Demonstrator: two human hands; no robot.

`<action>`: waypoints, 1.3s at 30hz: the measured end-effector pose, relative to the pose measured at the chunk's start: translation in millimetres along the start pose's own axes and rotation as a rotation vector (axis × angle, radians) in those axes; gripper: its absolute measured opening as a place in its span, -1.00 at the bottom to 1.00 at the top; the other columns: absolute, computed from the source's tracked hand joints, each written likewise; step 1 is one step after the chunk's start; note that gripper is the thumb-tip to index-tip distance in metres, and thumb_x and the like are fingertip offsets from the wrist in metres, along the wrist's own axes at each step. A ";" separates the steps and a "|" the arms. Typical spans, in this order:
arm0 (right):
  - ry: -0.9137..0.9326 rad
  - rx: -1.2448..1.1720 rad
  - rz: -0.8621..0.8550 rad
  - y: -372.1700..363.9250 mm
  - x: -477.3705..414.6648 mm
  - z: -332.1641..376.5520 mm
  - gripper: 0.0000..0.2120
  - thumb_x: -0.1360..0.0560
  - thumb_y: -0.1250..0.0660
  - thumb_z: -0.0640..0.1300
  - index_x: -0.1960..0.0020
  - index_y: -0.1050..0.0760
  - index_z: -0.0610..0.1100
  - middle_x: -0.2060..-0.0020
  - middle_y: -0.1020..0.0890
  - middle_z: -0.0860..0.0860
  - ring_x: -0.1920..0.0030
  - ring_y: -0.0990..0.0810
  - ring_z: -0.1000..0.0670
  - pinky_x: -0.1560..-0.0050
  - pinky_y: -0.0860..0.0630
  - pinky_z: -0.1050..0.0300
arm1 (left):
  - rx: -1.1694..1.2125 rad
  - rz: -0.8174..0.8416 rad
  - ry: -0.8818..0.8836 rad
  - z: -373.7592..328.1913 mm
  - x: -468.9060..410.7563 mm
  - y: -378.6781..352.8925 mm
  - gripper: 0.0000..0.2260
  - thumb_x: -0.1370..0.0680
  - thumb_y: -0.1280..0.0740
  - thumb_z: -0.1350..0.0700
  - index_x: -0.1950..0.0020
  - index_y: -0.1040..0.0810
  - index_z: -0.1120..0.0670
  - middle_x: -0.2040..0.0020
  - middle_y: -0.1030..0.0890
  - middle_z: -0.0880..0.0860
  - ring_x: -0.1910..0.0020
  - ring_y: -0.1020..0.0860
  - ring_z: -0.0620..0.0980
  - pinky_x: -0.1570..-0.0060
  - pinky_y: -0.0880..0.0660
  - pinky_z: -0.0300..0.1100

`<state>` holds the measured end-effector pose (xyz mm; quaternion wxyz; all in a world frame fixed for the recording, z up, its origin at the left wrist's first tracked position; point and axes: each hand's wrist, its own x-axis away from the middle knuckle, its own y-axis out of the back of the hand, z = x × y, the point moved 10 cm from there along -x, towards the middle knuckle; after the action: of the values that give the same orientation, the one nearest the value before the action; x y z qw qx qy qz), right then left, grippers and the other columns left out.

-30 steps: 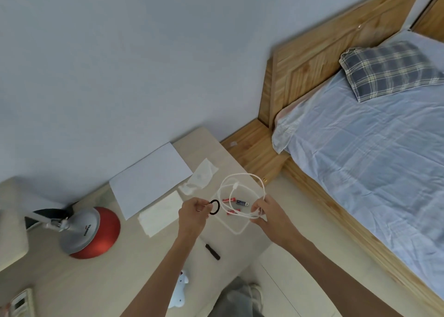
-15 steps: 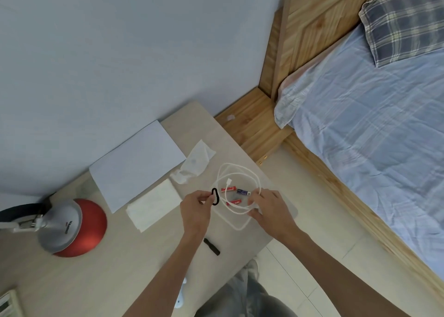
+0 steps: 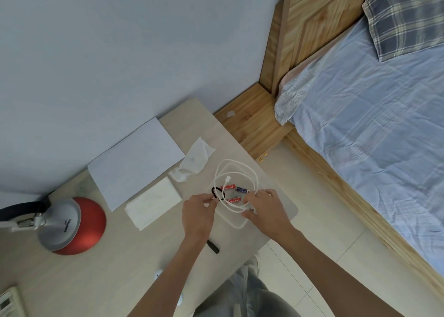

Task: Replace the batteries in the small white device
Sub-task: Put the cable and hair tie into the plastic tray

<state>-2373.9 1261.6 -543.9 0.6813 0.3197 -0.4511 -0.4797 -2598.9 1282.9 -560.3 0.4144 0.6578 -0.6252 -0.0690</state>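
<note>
**Clearing the tray to reach the spare batteries**

Head view: the person stands at the bench [image 3: 125,264], both hands over a clear tray [image 3: 286,211] near its right edge. The left hand [image 3: 198,212] pinches a black ring [image 3: 217,193] between thumb and forefinger. The right hand [image 3: 266,211] has its fingers pressed together on the looped white cable [image 3: 236,172] at the tray's near side. Inside the loops lie three batteries: two red [image 3: 228,186] and one dark blue [image 3: 241,190].

The step in hand looks like getting the clutter off the batteries; the swap itself is not yet begun. The small white device [image 3: 158,274] appears to be the pale object on the bench beneath the left forearm, mostly hidden, so that is uncertain. Next, the cable and ring likely need setting aside, then a free hand must pick up the batteries and fetch the device.

Counted elsewhere: one red lamp [image 3: 72,225], one white sheet [image 3: 134,160], one folded napkin [image 3: 153,202], one crumpled tissue [image 3: 192,160], one small black stick [image 3: 213,246].
</note>
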 end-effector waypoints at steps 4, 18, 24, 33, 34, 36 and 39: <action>0.028 0.124 -0.012 -4.3 -2.6 6.1 -0.70 -0.61 -0.39 0.18 -0.27 -0.60 0.09 -0.17 -0.73 0.11 -0.24 -0.63 0.01 -0.51 -0.29 0.02 | 0.019 -0.034 0.013 -1.4 8.9 15.3 -0.83 -0.59 -0.54 0.03 -0.17 -0.80 -0.02 -0.04 -0.77 -0.16 -0.07 -0.70 -0.15 -0.19 -0.61 -0.14; 0.054 0.363 -0.033 28.8 38.0 21.1 -0.59 -0.64 -0.36 0.12 -0.45 -0.56 0.04 -0.42 -0.60 -0.07 -0.40 -0.57 -0.16 -0.48 -0.39 -0.13 | -0.428 -0.090 -0.148 -3.6 73.1 75.2 -0.63 -0.72 -0.28 -0.16 -0.46 -0.58 -0.05 -0.35 -0.63 -0.08 -0.40 -0.52 0.02 -0.32 -0.56 0.03; 0.091 0.409 -0.070 55.2 65.0 31.8 -0.63 -0.59 -0.46 0.03 -0.37 -0.64 -0.01 -0.37 -0.64 -0.12 -0.35 -0.61 -0.17 -0.43 -0.48 -0.13 | -0.592 -0.205 -0.211 -6.3 108.9 103.0 -0.59 -0.68 -0.36 -0.14 -0.47 -0.57 0.03 -0.33 -0.63 0.02 -0.30 -0.56 0.12 -0.10 -0.65 0.02; 0.244 0.416 -0.210 93.6 86.8 79.7 -0.37 -0.51 -0.55 -0.11 -0.54 -0.46 -0.05 -0.53 -0.45 -0.24 -0.49 -0.47 -0.26 -0.41 -0.50 -0.13 | -0.735 -0.324 -0.254 -7.6 154.6 129.0 -0.47 -0.63 -0.42 -0.19 -0.52 -0.55 0.06 -0.44 -0.57 0.20 -0.31 -0.58 0.28 -0.19 -0.65 0.14; 0.257 0.413 -0.219 98.0 88.0 86.1 -0.35 -0.52 -0.53 -0.11 -0.57 -0.42 -0.03 -0.55 -0.42 -0.23 -0.51 -0.44 -0.26 -0.43 -0.49 -0.13 | -0.739 -0.328 -0.253 -8.1 158.3 129.9 -0.46 -0.63 -0.41 -0.20 -0.52 -0.54 0.05 -0.45 -0.56 0.20 -0.31 -0.57 0.28 -0.21 -0.65 0.14; 0.276 0.419 -0.221 104.2 88.7 97.8 -0.35 -0.57 -0.47 -0.08 -0.60 -0.35 0.02 -0.59 -0.36 -0.19 -0.56 -0.38 -0.23 -0.49 -0.44 -0.08 | -0.729 -0.330 -0.247 -7.2 164.0 131.1 -0.46 -0.64 -0.38 -0.21 -0.54 -0.52 0.04 -0.48 -0.54 0.20 -0.33 -0.56 0.27 -0.24 -0.63 0.13; 0.298 0.437 -0.218 106.3 86.0 110.4 -0.41 -0.62 -0.41 -0.02 -0.60 -0.30 0.06 -0.62 -0.31 -0.15 -0.60 -0.32 -0.19 -0.54 -0.39 -0.04 | -0.716 -0.331 -0.238 -5.8 168.7 131.9 -0.45 -0.68 -0.30 -0.25 -0.59 -0.46 0.01 -0.55 -0.48 0.16 -0.40 -0.51 0.24 -0.34 -0.57 0.09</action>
<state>-2425.4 1215.9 -382.3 0.5995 0.5725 -0.4017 -0.3892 -2661.1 1153.6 -401.2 0.5251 0.5512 -0.4912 -0.4234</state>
